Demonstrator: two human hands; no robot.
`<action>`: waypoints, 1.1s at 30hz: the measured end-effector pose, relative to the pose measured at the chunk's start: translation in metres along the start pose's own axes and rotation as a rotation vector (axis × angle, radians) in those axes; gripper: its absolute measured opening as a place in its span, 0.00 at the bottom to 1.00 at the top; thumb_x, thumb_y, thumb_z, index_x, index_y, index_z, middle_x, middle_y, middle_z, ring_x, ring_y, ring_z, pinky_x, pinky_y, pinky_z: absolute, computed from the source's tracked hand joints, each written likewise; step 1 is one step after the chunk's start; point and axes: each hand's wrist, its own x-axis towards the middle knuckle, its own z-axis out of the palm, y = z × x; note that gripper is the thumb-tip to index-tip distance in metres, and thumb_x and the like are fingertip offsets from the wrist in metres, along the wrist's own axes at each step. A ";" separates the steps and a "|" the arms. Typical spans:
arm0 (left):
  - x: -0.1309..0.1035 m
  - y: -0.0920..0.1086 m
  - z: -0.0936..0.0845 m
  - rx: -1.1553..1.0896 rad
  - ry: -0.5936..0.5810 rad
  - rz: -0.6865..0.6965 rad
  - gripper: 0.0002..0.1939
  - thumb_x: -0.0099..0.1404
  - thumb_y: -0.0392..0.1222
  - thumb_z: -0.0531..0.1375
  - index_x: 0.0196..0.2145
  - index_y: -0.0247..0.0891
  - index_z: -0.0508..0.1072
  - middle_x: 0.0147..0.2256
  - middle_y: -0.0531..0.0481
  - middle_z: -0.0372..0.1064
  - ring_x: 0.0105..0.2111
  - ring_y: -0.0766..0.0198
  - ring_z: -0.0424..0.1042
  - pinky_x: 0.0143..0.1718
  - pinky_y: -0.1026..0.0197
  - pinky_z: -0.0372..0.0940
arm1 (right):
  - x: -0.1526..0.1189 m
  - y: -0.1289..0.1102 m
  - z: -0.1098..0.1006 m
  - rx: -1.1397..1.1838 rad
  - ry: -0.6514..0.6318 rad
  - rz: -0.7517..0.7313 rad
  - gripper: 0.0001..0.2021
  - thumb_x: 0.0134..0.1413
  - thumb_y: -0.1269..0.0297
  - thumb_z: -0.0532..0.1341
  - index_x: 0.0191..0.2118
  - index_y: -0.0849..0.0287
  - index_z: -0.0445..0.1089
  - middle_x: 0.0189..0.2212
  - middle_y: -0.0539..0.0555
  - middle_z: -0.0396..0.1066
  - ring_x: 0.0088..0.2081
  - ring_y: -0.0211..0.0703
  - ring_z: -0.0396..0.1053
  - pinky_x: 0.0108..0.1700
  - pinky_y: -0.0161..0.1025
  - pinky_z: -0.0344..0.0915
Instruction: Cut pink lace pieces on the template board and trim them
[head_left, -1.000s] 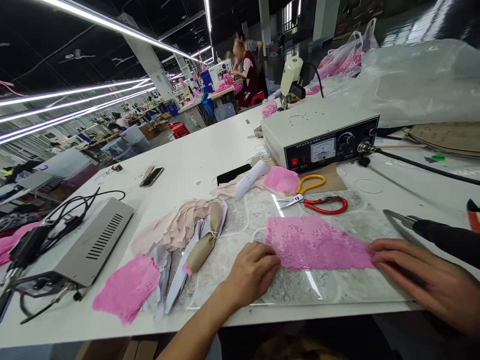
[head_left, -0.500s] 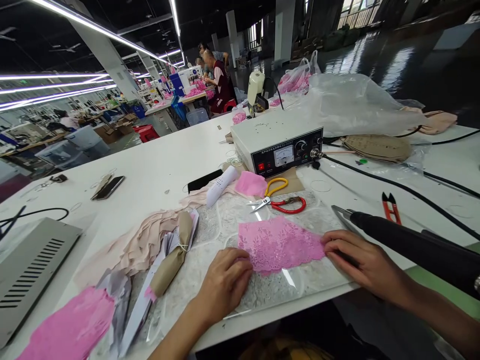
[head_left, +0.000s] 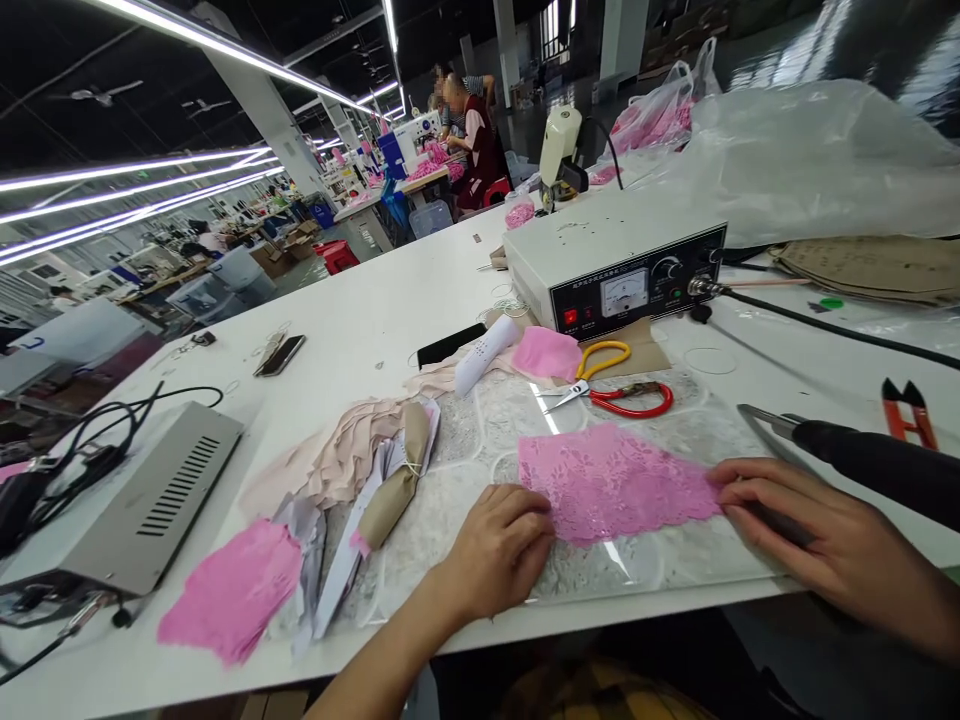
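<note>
A pink lace piece (head_left: 611, 485) lies flat on a clear sheet over a grey stone-patterned surface (head_left: 465, 500). My left hand (head_left: 499, 550) is closed at its left end, curled fingers gripping the lower corner. At the other end, the thumb and fingertips of my right hand (head_left: 795, 510) pinch the narrow tip. Just beyond the lace lie scissors (head_left: 596, 385) with one yellow and one red handle. A black-handled tool with a metal tip (head_left: 840, 440) rests close above my right hand.
A control box with a dial (head_left: 622, 270) stands behind, its black cable running right. Red snips (head_left: 909, 415) lie at far right. To the left are a tied khaki roll (head_left: 394, 490), beige fabric strips (head_left: 341, 450), more pink lace (head_left: 232, 590) and a grey vented box (head_left: 157, 500). People sit farther back.
My view has swung left, so everything appears shifted to the right. Both hands keep their hold on the lace, which stays flat in about the same place.
</note>
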 end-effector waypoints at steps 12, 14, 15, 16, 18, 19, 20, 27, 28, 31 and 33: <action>-0.001 -0.002 0.002 -0.002 -0.102 0.105 0.05 0.67 0.33 0.55 0.37 0.39 0.70 0.50 0.46 0.75 0.54 0.60 0.69 0.59 0.54 0.62 | -0.007 0.006 0.003 -0.033 0.007 0.032 0.02 0.56 0.63 0.59 0.33 0.50 0.69 0.39 0.53 0.73 0.37 0.44 0.75 0.37 0.38 0.72; -0.001 -0.003 0.002 -0.012 -0.101 0.102 0.05 0.67 0.34 0.55 0.38 0.39 0.70 0.50 0.46 0.75 0.54 0.60 0.70 0.60 0.53 0.61 | -0.004 -0.003 0.002 -0.044 0.044 0.014 0.02 0.57 0.63 0.59 0.34 0.50 0.69 0.39 0.53 0.72 0.36 0.44 0.75 0.37 0.39 0.72; -0.001 -0.003 0.002 -0.017 -0.100 0.103 0.05 0.67 0.34 0.55 0.38 0.39 0.70 0.50 0.46 0.75 0.54 0.59 0.70 0.60 0.53 0.61 | -0.002 -0.009 0.002 -0.050 0.058 -0.012 0.02 0.57 0.64 0.59 0.35 0.50 0.70 0.38 0.53 0.72 0.36 0.44 0.74 0.38 0.39 0.72; -0.001 -0.003 0.001 -0.019 -0.098 0.103 0.05 0.67 0.34 0.55 0.38 0.39 0.70 0.50 0.46 0.75 0.54 0.59 0.70 0.60 0.53 0.61 | 0.001 -0.016 0.003 -0.053 0.063 -0.049 0.03 0.57 0.64 0.59 0.37 0.50 0.70 0.38 0.53 0.73 0.36 0.44 0.74 0.38 0.40 0.72; 0.000 -0.003 0.001 -0.019 -0.099 0.104 0.05 0.67 0.34 0.55 0.38 0.39 0.70 0.50 0.45 0.75 0.54 0.59 0.70 0.60 0.52 0.61 | 0.007 -0.031 0.008 -0.034 0.044 -0.119 0.06 0.58 0.66 0.60 0.40 0.51 0.71 0.37 0.53 0.73 0.37 0.44 0.74 0.40 0.40 0.72; 0.000 -0.003 0.001 -0.015 -0.102 0.102 0.05 0.67 0.34 0.55 0.38 0.39 0.70 0.50 0.45 0.75 0.54 0.60 0.70 0.60 0.52 0.61 | 0.011 -0.037 0.012 -0.011 0.026 -0.142 0.07 0.58 0.67 0.60 0.41 0.51 0.71 0.37 0.53 0.73 0.38 0.43 0.73 0.42 0.40 0.72; 0.000 -0.003 0.001 -0.012 -0.105 0.101 0.05 0.67 0.34 0.55 0.39 0.39 0.70 0.50 0.45 0.75 0.54 0.60 0.70 0.60 0.52 0.61 | 0.016 -0.042 0.017 0.019 0.004 -0.154 0.07 0.58 0.68 0.60 0.42 0.51 0.71 0.37 0.52 0.74 0.38 0.43 0.73 0.43 0.41 0.71; 0.001 -0.002 0.001 -0.004 -0.058 0.109 0.05 0.68 0.34 0.55 0.39 0.38 0.70 0.47 0.44 0.75 0.53 0.60 0.71 0.58 0.53 0.63 | 0.078 -0.032 0.055 0.104 -0.246 0.018 0.09 0.62 0.66 0.54 0.38 0.56 0.72 0.38 0.55 0.75 0.40 0.45 0.72 0.43 0.43 0.70; 0.002 -0.002 0.001 -0.005 -0.052 0.114 0.05 0.68 0.34 0.55 0.39 0.38 0.71 0.47 0.44 0.75 0.53 0.60 0.71 0.57 0.53 0.63 | 0.089 -0.028 0.060 0.089 -0.282 0.031 0.08 0.61 0.67 0.55 0.37 0.56 0.72 0.37 0.55 0.74 0.40 0.46 0.72 0.42 0.43 0.70; 0.002 -0.001 0.000 -0.032 -0.040 0.128 0.04 0.68 0.35 0.56 0.39 0.37 0.71 0.47 0.44 0.75 0.52 0.59 0.71 0.56 0.53 0.64 | 0.114 -0.022 0.075 0.036 -0.393 0.067 0.04 0.56 0.69 0.60 0.36 0.58 0.72 0.36 0.55 0.74 0.40 0.48 0.71 0.41 0.45 0.68; 0.001 -0.003 0.000 -0.058 -0.026 0.093 0.06 0.68 0.35 0.56 0.40 0.38 0.72 0.47 0.44 0.75 0.51 0.59 0.72 0.55 0.54 0.66 | 0.125 -0.021 0.081 0.003 -0.458 0.073 0.02 0.54 0.71 0.61 0.34 0.59 0.71 0.35 0.54 0.72 0.39 0.46 0.70 0.41 0.44 0.67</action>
